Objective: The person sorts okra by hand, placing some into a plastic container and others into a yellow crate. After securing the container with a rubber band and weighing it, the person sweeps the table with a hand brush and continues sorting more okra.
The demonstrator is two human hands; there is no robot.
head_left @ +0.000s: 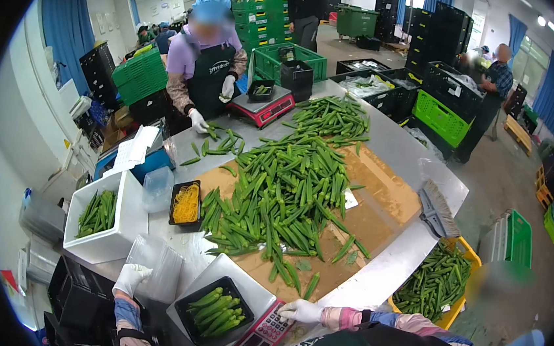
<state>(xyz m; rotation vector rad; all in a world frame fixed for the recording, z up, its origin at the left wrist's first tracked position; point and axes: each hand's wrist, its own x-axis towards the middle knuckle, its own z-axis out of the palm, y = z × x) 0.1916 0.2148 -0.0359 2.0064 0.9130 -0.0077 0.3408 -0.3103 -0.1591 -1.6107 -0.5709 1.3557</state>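
My left hand point(132, 279), in a white glove, rests at a stack of clear plastic trays point(154, 267); its fingers are too small to read clearly. My right hand point(301, 311), also gloved, touches the keypad of a red scale point(268, 328) with its fingers bunched. On the scale's plate, between my hands, sits a black tray point(185, 305) of okra point(216, 312). The scale display glows red. Beyond it, a large okra pile point(289, 187) spreads over cardboard point(381, 189) on the metal table point(386, 255).
A white foam box point(126, 222) of okra and a black tray of yellow bands point(186, 202) stand left. A brush point(438, 210) lies at the right edge, above a yellow crate point(475, 259). Across the table, a gloved co-worker point(210, 68) handles okra beside another scale point(263, 109).
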